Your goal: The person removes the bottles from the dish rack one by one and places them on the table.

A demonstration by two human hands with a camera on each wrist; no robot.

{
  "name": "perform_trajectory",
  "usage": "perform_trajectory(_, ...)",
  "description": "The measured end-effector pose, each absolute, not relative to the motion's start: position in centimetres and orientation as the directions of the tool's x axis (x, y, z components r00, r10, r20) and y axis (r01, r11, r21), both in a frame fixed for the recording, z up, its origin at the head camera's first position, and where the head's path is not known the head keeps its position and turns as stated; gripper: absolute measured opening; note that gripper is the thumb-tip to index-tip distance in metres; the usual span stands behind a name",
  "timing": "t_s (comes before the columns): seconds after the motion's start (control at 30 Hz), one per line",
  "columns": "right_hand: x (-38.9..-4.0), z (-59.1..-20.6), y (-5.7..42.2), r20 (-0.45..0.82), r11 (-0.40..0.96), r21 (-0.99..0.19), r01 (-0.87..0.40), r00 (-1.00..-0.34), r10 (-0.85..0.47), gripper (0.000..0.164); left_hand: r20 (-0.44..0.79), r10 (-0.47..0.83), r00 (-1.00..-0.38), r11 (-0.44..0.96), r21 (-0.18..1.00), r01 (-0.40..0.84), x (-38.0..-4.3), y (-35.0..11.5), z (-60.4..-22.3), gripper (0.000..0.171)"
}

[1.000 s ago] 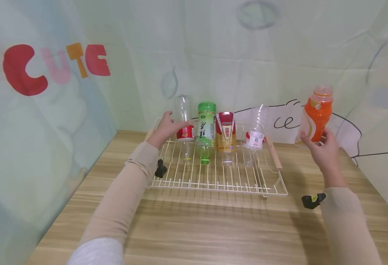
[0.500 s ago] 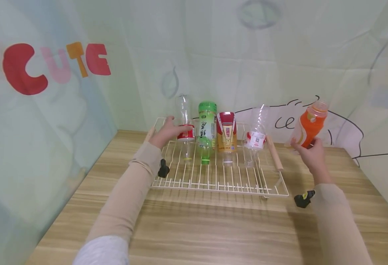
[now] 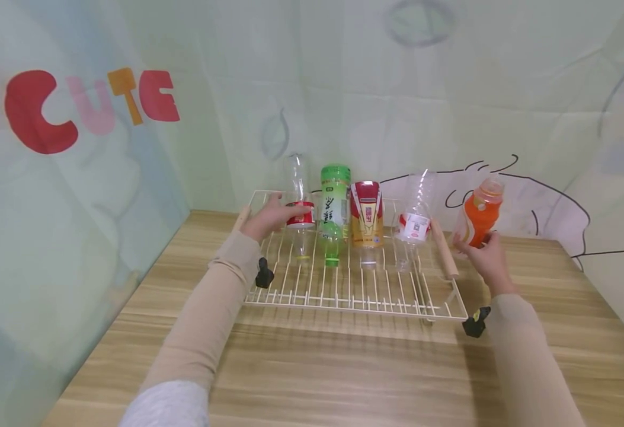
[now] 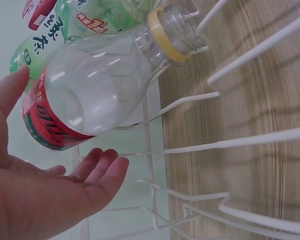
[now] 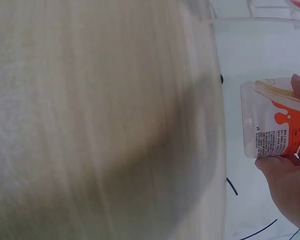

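Note:
My right hand [image 3: 486, 261] grips a clear plastic bottle with an orange label [image 3: 480, 216] near its base, mouth upward and tilted right. In the right wrist view, thumb and fingers press the sides of this bottle [image 5: 272, 120]. My left hand [image 3: 273, 216] is beside a clear bottle with a red label [image 3: 301, 214], which stands neck-down in a white wire rack [image 3: 344, 305]. The left wrist view shows thumb and fingers spread apart around the red-labelled bottle [image 4: 97, 95], its yellow-ringed neck toward the wires.
Alongside in the rack are a green tea bottle [image 3: 334, 201], a bottle with a red and gold label [image 3: 367, 213] and a clear bottle with a white and red label [image 3: 413, 227]. Wooden handles [image 3: 444, 248] flank the rack on a wood-grain table [image 3: 344, 367]. A printed cloth [image 3: 226, 118] hangs behind.
My right hand has brought the orange-labelled bottle left and down toward the rack. The left hand has shifted slightly right and down by the red-labelled bottle.

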State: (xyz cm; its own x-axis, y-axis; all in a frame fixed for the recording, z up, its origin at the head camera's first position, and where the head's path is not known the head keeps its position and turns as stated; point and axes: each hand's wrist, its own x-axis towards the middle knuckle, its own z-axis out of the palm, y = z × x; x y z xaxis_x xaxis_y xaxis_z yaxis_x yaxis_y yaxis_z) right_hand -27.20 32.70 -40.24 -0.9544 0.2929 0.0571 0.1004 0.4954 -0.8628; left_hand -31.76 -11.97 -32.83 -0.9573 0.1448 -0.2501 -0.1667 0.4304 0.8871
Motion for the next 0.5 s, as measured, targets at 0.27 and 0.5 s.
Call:
perform_trajectory(0.27, -27.08, -40.94, 32.73, 0.047, 0.518, -0.847, 0.12, -0.954, 0.298, 0.076, -0.257, 0.171, -0.951, 0.43, 0.888, -0.163, -32.05, -11.67, -33.25, 0.099)
perform_trajectory(0.5, -27.04, -41.3, 32.54, 0.031, 0.479, -0.87, 0.117, -0.956, 0.291, 0.076, -0.279, 0.191, -0.941, 0.399, 0.898, -0.185, -31.87, -11.55, -33.53, 0.094)
